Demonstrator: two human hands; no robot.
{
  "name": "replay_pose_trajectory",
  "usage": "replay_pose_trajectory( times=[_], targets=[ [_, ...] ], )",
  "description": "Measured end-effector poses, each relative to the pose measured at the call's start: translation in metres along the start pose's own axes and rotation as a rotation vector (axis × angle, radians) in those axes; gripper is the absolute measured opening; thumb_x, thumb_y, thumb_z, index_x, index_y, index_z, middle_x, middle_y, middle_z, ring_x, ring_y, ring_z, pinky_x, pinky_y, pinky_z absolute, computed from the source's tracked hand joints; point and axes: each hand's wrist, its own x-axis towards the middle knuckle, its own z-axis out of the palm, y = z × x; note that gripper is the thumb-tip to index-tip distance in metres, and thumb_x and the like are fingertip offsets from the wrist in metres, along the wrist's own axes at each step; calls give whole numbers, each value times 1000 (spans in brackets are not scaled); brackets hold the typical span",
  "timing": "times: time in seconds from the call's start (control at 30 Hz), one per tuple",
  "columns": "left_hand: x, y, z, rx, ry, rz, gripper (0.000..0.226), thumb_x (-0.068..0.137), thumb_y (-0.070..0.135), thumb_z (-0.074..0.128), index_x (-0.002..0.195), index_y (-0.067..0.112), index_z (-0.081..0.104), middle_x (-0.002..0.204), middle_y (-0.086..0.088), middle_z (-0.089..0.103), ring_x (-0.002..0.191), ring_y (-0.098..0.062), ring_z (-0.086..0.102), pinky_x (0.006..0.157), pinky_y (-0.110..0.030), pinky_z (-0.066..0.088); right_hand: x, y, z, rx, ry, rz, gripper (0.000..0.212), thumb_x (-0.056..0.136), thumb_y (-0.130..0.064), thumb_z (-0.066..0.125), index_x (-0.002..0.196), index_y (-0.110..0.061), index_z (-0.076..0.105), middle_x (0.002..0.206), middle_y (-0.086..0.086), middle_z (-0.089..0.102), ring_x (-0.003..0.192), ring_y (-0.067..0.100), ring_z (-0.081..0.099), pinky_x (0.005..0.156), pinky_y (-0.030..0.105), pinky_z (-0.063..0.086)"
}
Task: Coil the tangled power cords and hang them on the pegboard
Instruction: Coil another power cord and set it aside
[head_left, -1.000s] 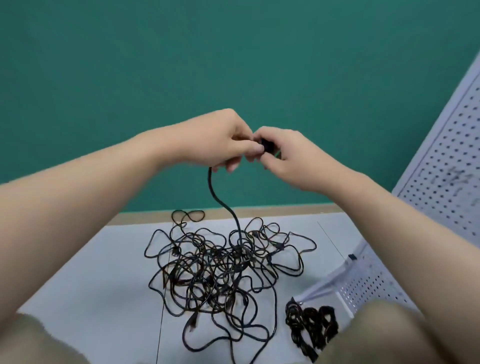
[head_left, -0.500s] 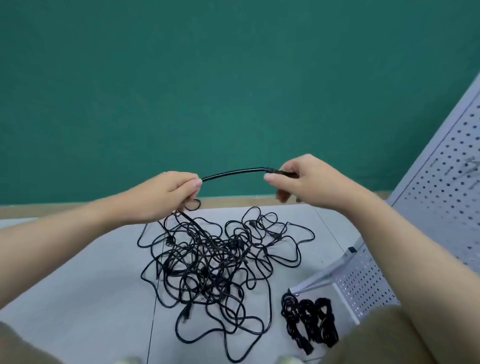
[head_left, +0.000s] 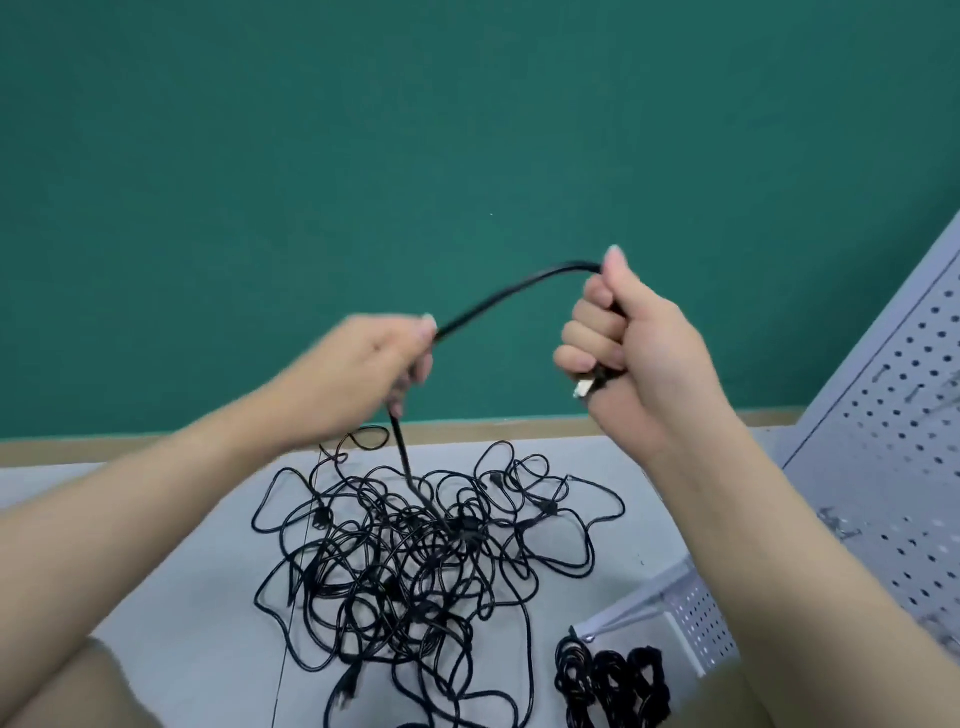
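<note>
A deep green wall is seen behind a pale grey work surface, and the action is well under way. One cord is held up off the surface: its plug end is clamped in the fist of the right hand, the metal tip poking out below the little finger, while further along it is pinched by the left hand. Half a second ago the span between the grips was short and nearly level; now the right fist has been raised and turned, and an arch has been opened up between the hands. From that, the first loop of a coil looks to be starting. Below the left grip the cord is led straight down into the tangled pile, so most of it is yet to be freed. Below the right wrist, coiled bundles are lying beside the pegboard. No brand, label or writing can be read anywhere.
</note>
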Motion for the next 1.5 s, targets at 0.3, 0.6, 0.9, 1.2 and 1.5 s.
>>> replay_pose_trajectory(
  times=[0.3, 0.6, 0.9, 1.2, 1.5],
  targets=[
    [-1, -11, -8, 12, 98, -140, 41, 111, 33, 34, 76, 20, 50, 54, 13, 38, 50, -9, 32, 53, -31, 33, 29, 23, -39, -481, 54, 174, 30, 112, -26, 38, 107, -10, 63, 60, -6, 27, 47, 10, 21, 44, 25, 35],
    [0, 56, -41, -190, 112, -378, 49, 112, 37, 33, 84, 7, 59, 52, 3, 33, 42, -14, 26, 43, -26, 33, 26, 58, 44, -559, -227, 191, 45, 111, -46, 34, 114, -9, 61, 67, -3, 35, 49, 11, 23, 44, 25, 27],
    [-35, 11, -12, -280, -80, -548, 64, 109, 52, 30, 70, 8, 54, 50, 1, 25, 45, -17, 19, 46, -23, 27, 36, 97, 54, -691, -374, 277, 44, 109, -54, 33, 105, -14, 52, 65, -6, 26, 47, 9, 18, 42, 21, 17],
    [-36, -16, -5, -261, -277, -502, 76, 101, 69, 30, 61, 12, 61, 49, 3, 27, 47, -16, 24, 52, -27, 31, 44, 84, 42, -345, -470, 353, 25, 108, -29, 47, 87, -20, 55, 68, -4, 9, 53, 8, 9, 40, 16, 13],
    [-37, -53, 2, -161, -421, -512, 57, 108, 53, 35, 70, 16, 53, 48, 11, 37, 47, -11, 37, 83, -43, 61, 93, 71, -4, -26, -38, 232, 37, 112, -22, 40, 76, -15, 47, 61, -1, 40, 53, 14, 52, 70, 42, 64]
  ],
)
